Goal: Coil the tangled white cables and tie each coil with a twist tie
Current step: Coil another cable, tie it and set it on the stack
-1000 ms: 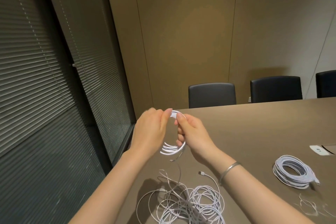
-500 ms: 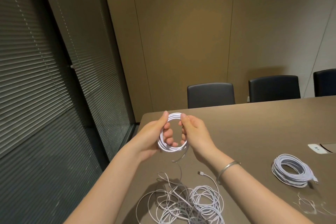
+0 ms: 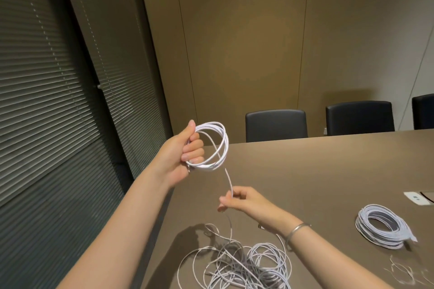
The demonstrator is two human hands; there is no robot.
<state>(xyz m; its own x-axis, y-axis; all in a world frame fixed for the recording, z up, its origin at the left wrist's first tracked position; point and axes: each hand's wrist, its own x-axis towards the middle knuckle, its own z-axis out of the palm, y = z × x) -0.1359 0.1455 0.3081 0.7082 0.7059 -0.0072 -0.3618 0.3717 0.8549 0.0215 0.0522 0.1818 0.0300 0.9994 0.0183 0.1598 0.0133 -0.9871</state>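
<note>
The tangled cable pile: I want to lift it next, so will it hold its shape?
Probably not. The tangled pile lies in loose, thin loops on the table, so it should sag. It looks light, and loops may snag.

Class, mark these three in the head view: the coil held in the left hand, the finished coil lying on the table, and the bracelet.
held coil (image 3: 224,145), head view: right side of its loops.
finished coil (image 3: 397,232), head view: right side of the ring.
bracelet (image 3: 296,229), head view: band on the right wrist.

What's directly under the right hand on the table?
Under the right hand, which pinches a white cable strand, lies the tangled white cable pile on the brown table. The forearm covers the pile's right edge.
</note>
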